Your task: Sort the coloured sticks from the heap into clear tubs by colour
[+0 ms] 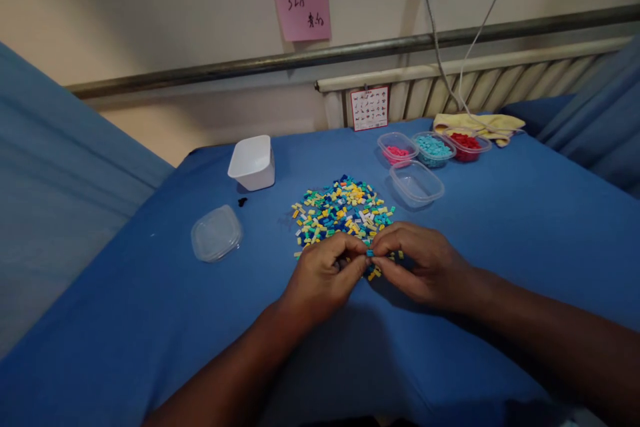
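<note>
Between the fingertips of both hands is a small blue toy brick (370, 253). My left hand (327, 270) pinches it from the left, thumb and forefinger closed. From the other side my right hand (425, 263) pinches it too. The hands are just over the near edge of a loose pile of small bricks (345, 210) in yellow, teal, dark blue and white. Parts of the pile's near side are hidden by my hands. A few yellow bricks (374, 273) show below the fingertips.
Behind the pile stand a clear tub (417, 185), a tub of pink pieces (397, 150), one of turquoise pieces (434, 149) and one of red pieces (466, 145). A yellow cloth (480, 125) lies beyond. Leftward are a white box (253, 163) and clear lids (217, 233) on blue cloth.
</note>
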`<control>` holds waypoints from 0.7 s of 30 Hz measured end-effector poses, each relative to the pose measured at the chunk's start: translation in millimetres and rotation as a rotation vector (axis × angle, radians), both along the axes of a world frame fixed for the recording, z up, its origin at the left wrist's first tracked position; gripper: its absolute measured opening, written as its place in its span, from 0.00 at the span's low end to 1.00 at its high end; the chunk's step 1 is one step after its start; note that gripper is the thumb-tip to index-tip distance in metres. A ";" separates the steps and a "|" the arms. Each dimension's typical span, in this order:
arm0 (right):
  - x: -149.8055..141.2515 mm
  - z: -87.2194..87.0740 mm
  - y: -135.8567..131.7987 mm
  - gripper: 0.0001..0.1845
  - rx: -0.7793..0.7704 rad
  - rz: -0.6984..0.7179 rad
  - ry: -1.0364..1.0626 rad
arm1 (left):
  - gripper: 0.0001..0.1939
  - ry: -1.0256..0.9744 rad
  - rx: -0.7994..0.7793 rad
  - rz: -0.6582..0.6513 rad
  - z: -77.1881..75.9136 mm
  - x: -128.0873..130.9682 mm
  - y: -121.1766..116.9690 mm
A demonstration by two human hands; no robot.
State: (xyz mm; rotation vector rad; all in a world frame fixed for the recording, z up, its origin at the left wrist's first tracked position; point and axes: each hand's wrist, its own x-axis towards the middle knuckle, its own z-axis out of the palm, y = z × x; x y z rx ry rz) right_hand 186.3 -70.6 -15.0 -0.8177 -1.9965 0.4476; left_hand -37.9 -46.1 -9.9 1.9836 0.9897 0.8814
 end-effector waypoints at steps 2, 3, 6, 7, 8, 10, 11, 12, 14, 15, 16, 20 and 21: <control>-1.8 -0.1 -0.8 0.06 0.004 -0.010 -0.015 | 0.01 0.043 0.085 -0.023 -0.7 0.0 -0.5; -2.4 0.2 -1.2 0.06 0.010 -0.014 -0.022 | 0.01 0.052 0.114 -0.035 -1.0 -0.1 -0.6; 1.3 3.4 0.1 0.06 0.055 -0.022 -0.052 | 0.01 0.069 0.195 -0.075 -0.6 -1.9 1.0; 5.7 5.6 2.3 0.06 0.076 -0.047 -0.069 | 0.03 0.072 0.220 -0.079 0.2 -3.4 2.5; 12.1 8.1 5.8 0.05 0.099 -0.091 -0.092 | 0.05 0.071 0.243 -0.071 1.5 -5.4 4.5; 30.0 13.5 16.6 0.04 0.141 -0.253 -0.156 | 0.08 0.075 0.275 -0.019 5.4 -10.9 9.9; 40.7 15.6 23.4 0.05 0.156 -0.355 -0.205 | 0.09 0.083 0.285 0.015 8.0 -14.2 13.1; 51.5 17.0 30.5 0.06 0.172 -0.459 -0.247 | 0.08 0.094 0.294 0.045 11.0 -17.7 16.4; 71.2 16.6 43.3 0.08 0.198 -0.607 -0.270 | 0.07 0.128 0.304 0.080 17.3 -24.9 22.5; 78.9 15.0 47.8 0.08 0.207 -0.653 -0.266 | 0.06 0.143 0.301 0.086 20.7 -28.5 25.0; 84.5 12.6 50.7 0.09 0.206 -0.676 -0.258 | 0.06 0.156 0.290 0.083 24.1 -32.0 26.9; 84.3 1.5 47.2 0.08 0.172 -0.601 -0.230 | 0.06 0.256 0.151 -0.082 38.9 -47.0 27.7; 79.4 -0.7 43.9 0.07 0.163 -0.549 -0.232 | 0.06 0.295 0.092 -0.154 42.5 -50.6 26.6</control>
